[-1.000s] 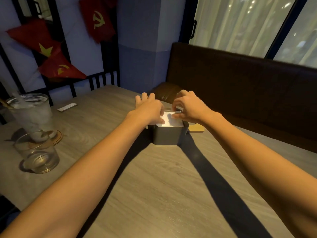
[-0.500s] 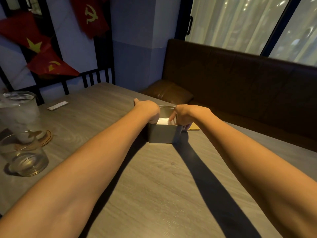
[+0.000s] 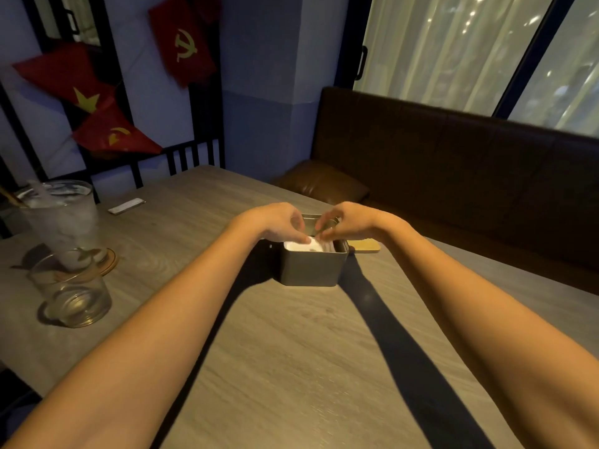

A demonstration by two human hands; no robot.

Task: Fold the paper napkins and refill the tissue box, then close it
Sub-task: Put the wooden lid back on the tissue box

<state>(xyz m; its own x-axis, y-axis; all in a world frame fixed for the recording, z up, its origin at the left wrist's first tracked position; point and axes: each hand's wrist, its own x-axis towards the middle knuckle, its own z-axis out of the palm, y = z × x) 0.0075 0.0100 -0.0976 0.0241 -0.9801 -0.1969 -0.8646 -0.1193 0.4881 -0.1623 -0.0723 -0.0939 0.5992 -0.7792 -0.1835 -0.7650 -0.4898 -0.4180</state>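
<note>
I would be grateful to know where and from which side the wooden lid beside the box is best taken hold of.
Probably by its free right end, coming from the right with the right hand. The lid lies flat on the table just right of the box, its left end hidden behind it, so only that rounded end and the long edges are open to pinch.
</note>
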